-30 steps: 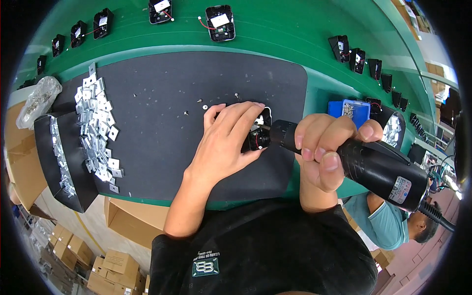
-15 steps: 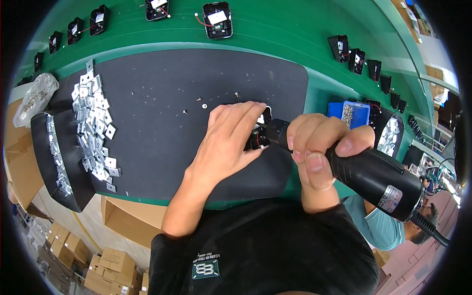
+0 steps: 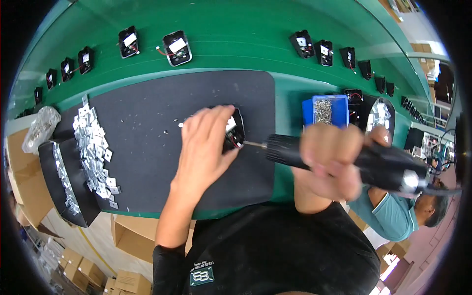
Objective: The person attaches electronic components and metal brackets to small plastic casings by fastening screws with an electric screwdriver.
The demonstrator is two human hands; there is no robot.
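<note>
My left hand [image 3: 204,140] is closed on a black plastic housing [image 3: 239,129] on the dark mat. A white patch and a red wire show inside the housing, but the hand covers much of it. Smeared by motion, my right hand [image 3: 332,157] grips a black electric screwdriver [image 3: 285,150]. The tool lies nearly level, its thin bit pointing left and ending near the housing's right edge; I cannot tell if they touch. Two or three small screws [image 3: 166,132] lie on the mat left of my left hand.
Square metal plates [image 3: 96,152] are heaped at the mat's left, beside a black bin [image 3: 78,191] and a bag of small parts [image 3: 42,129]. A blue box of screws [image 3: 334,110] stands at right. More housings [image 3: 177,47] line the green conveyor belt [image 3: 236,39]. A co-worker [image 3: 393,211] is at right.
The screwdriver has drawn back to the right from over the housing, baring its bit. My left hand stays on the housing. The whole view has shifted.
</note>
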